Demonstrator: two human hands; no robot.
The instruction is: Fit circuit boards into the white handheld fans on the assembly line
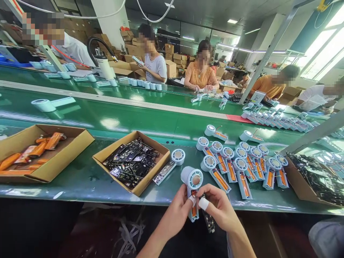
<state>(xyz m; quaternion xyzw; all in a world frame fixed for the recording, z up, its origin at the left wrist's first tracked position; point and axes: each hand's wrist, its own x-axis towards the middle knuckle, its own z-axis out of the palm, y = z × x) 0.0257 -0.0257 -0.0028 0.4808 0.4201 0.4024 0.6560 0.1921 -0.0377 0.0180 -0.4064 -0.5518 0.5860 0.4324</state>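
My left hand (179,211) is closed around the handle of a pale blue handheld fan body (191,180), whose round head points up and whose open handle shows an orange battery. My right hand (218,208), with white tape on one fingertip, pinches a black circuit board (209,221) beside that handle. Both hands hover just in front of the green bench edge (88,193). On the bench to the right lie several more open fan bodies (242,165) with orange batteries.
A cardboard box of black circuit boards (133,163) sits left of my hands; another box with orange batteries (40,150) is further left. A third box of boards (314,179) stands at the right. Several people work across the green conveyor (120,114).
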